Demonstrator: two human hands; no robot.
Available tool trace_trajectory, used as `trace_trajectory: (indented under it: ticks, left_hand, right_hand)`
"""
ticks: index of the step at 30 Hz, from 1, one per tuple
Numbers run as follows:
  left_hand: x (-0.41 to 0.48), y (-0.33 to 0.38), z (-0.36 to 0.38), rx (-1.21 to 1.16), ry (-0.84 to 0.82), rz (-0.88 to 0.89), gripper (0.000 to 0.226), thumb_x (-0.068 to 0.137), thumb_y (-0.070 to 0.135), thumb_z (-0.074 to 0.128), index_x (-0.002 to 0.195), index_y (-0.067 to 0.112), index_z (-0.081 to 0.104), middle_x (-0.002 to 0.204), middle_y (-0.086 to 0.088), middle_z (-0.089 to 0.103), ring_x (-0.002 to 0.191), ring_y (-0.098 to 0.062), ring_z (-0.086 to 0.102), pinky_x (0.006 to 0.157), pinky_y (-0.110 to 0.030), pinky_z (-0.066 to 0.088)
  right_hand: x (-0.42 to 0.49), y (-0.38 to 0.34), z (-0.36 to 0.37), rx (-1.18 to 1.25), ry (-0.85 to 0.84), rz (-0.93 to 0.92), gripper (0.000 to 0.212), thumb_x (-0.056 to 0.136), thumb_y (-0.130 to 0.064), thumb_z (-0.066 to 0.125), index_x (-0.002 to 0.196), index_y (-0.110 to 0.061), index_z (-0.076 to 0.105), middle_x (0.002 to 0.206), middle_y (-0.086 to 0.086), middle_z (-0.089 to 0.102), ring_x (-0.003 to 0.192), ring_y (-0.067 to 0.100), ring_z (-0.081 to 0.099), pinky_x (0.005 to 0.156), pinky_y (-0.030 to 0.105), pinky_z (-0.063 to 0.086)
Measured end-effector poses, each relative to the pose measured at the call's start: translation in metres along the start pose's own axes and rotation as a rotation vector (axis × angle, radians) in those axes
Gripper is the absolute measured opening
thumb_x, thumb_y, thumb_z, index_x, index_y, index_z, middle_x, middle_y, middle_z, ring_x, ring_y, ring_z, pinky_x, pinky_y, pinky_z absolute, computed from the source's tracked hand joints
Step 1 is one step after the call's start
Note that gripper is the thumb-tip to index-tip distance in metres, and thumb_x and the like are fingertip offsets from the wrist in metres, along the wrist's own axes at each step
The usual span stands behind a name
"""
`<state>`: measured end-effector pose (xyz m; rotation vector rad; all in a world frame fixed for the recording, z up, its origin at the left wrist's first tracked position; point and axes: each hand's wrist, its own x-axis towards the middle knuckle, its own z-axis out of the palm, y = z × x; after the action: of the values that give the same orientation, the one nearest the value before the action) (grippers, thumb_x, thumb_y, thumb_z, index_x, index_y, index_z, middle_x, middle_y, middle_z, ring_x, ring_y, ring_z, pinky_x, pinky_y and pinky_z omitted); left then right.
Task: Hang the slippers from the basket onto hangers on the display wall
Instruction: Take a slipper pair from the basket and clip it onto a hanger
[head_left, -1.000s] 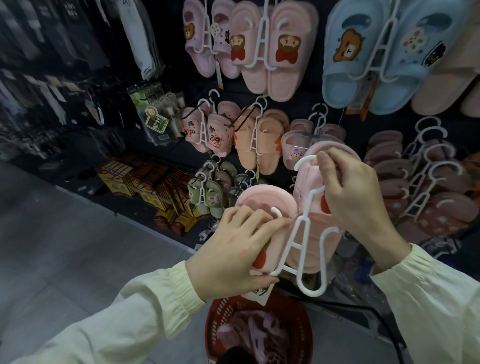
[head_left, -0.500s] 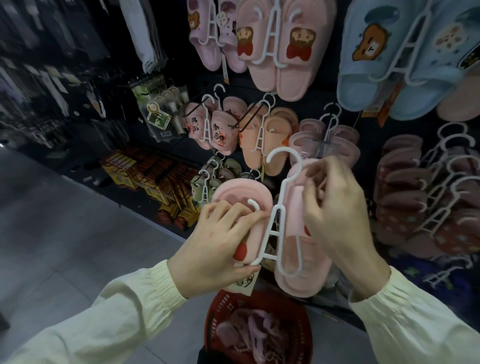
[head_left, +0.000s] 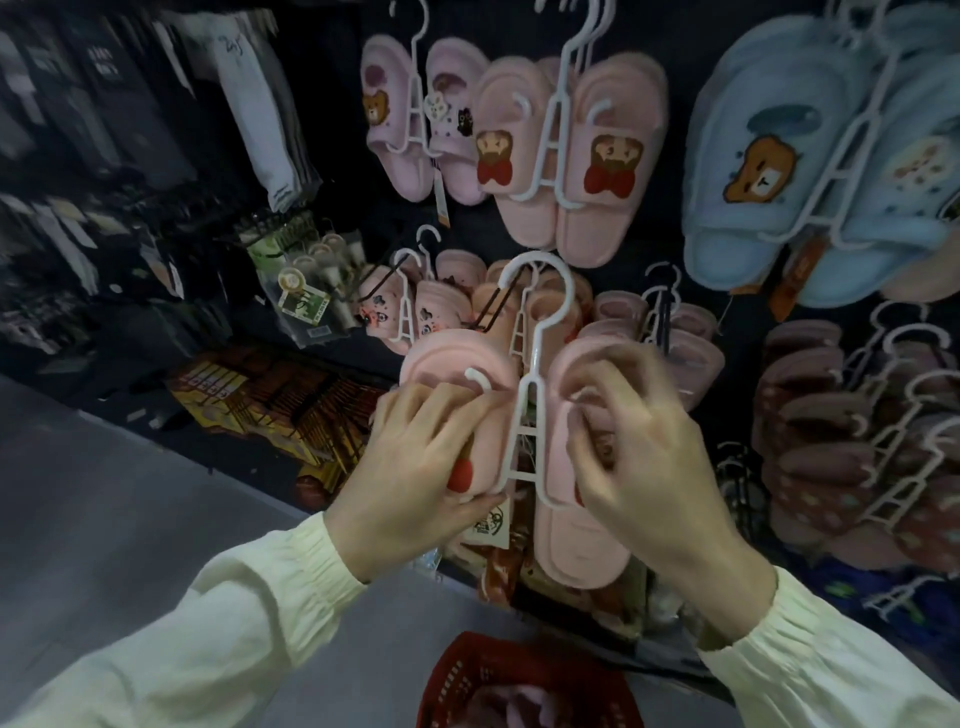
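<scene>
A person stands close to a dark display wall (head_left: 337, 156) full of slippers on white hangers. Both hands are up in front of it, holding one white hanger (head_left: 537, 353) with a pink pair. The left hand (head_left: 415, 457) is curled round the left slipper (head_left: 457, 358), fingers on the front and thumb underneath, and a small white hook of the hanger pokes out just above the fingers. The right hand (head_left: 639, 457) is a bit blurry, but its fingers are bent and pinch the top part of the right slipper (head_left: 576, 551), which hangs lower than the other one. The big hook at the top of the hanger points up, in front of some orange-pink slippers on the wall; I cannot tell if it touches a peg. A paper tag (head_left: 491, 525) peeks out under the left hand. Low and near, between the two cream sleeves, sits the red basket (head_left: 467, 670) with something pink inside. Up high hang pink bear slippers (head_left: 519, 208), and to the right, blue bear slippers (head_left: 753, 208). The grey floor (head_left: 104, 493) is on the left.
</scene>
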<state>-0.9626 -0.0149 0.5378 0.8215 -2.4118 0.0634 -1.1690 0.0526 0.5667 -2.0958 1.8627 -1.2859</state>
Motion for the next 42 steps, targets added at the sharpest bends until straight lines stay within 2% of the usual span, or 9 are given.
trace_trajectory:
  ticks: [3, 6, 8, 11, 15, 20, 24, 31, 42]
  left_hand:
    - [0.020, -0.024, -0.003, 0.015, 0.050, 0.054, 0.084, 0.069, 0.047, 0.083, 0.140, 0.018, 0.048, 0.128, 0.002, 0.051, 0.114, -0.030, 0.052, 0.095, -0.047, 0.040]
    - [0.043, -0.045, -0.009, 0.003, 0.064, 0.092, 0.085, 0.070, 0.046, 0.083, 0.141, 0.018, 0.048, 0.129, -0.002, 0.054, 0.114, -0.032, 0.052, 0.095, -0.049, 0.040]
    - [0.059, -0.057, -0.013, -0.008, 0.095, 0.129, 0.084, 0.070, 0.045, 0.084, 0.141, 0.018, 0.048, 0.128, -0.004, 0.054, 0.111, -0.033, 0.052, 0.093, -0.049, 0.041]
    - [0.086, -0.074, -0.018, 0.011, 0.140, 0.217, 0.080, 0.072, 0.045, 0.082, 0.140, 0.018, 0.049, 0.125, -0.006, 0.057, 0.109, -0.034, 0.054, 0.092, -0.052, 0.042]
    - [0.119, -0.093, -0.023, 0.020, 0.196, 0.287, 0.079, 0.073, 0.046, 0.081, 0.140, 0.017, 0.052, 0.122, -0.008, 0.058, 0.108, -0.035, 0.054, 0.092, -0.052, 0.042]
    - [0.159, -0.115, -0.030, 0.051, 0.260, 0.338, 0.076, 0.078, 0.054, 0.071, 0.141, 0.016, 0.052, 0.121, -0.009, 0.057, 0.107, -0.036, 0.053, 0.090, -0.051, 0.042]
    - [0.190, -0.133, -0.028, 0.078, 0.283, 0.367, 0.080, 0.076, 0.057, 0.073, 0.141, 0.017, 0.049, 0.128, -0.010, 0.057, 0.110, -0.037, 0.054, 0.089, -0.052, 0.042]
    - [0.227, -0.151, -0.010, 0.147, 0.328, 0.399, 0.087, 0.063, 0.055, 0.084, 0.135, 0.015, 0.054, 0.120, -0.009, 0.060, 0.104, -0.032, 0.053, 0.085, -0.044, 0.036]
    - [0.254, -0.160, 0.025, 0.135, 0.256, 0.405, 0.090, 0.062, 0.049, 0.086, 0.136, 0.012, 0.053, 0.119, -0.007, 0.058, 0.102, -0.027, 0.053, 0.083, -0.039, 0.031]
  right_hand:
    - [0.016, -0.004, 0.004, -0.124, -0.019, -0.063, 0.035, 0.086, -0.030, 0.064, 0.119, -0.022, 0.058, 0.126, 0.001, 0.046, 0.118, 0.021, 0.050, 0.091, 0.047, 0.051]
    - [0.028, -0.005, 0.008, -0.384, -0.021, -0.098, 0.066, 0.078, -0.053, 0.066, 0.136, -0.025, 0.051, 0.138, 0.004, 0.043, 0.125, 0.026, 0.046, 0.105, 0.049, 0.035]
    - [0.039, -0.007, 0.010, -0.527, -0.018, -0.088, 0.088, 0.068, -0.063, 0.070, 0.143, -0.026, 0.043, 0.142, 0.005, 0.040, 0.125, 0.030, 0.044, 0.107, 0.049, 0.026]
    - [0.054, -0.010, 0.011, -0.691, 0.010, -0.079, 0.106, 0.058, -0.060, 0.082, 0.146, -0.021, 0.040, 0.142, 0.012, 0.041, 0.125, 0.035, 0.041, 0.106, 0.054, 0.025]
    - [0.081, -0.014, 0.013, -0.806, 0.116, -0.079, 0.098, 0.063, -0.051, 0.084, 0.145, -0.015, 0.045, 0.142, 0.017, 0.042, 0.125, 0.036, 0.040, 0.103, 0.057, 0.031]
    - [0.116, -0.025, 0.010, -0.875, 0.195, -0.055, 0.092, 0.065, -0.044, 0.080, 0.145, -0.013, 0.044, 0.144, 0.019, 0.039, 0.123, 0.038, 0.041, 0.103, 0.053, 0.029]
    - [0.144, -0.028, 0.013, -0.922, 0.200, -0.008, 0.091, 0.067, -0.040, 0.079, 0.146, -0.014, 0.041, 0.144, 0.019, 0.036, 0.124, 0.040, 0.043, 0.104, 0.053, 0.028]
    - [0.174, -0.004, 0.023, -0.984, 0.197, 0.046, 0.090, 0.072, -0.041, 0.079, 0.148, -0.013, 0.039, 0.145, 0.018, 0.037, 0.126, 0.039, 0.042, 0.101, 0.054, 0.033]
    - [0.199, 0.027, 0.034, -1.025, 0.141, 0.132, 0.085, 0.079, -0.043, 0.074, 0.151, -0.019, 0.035, 0.155, 0.016, 0.028, 0.131, 0.037, 0.037, 0.096, 0.052, 0.036]
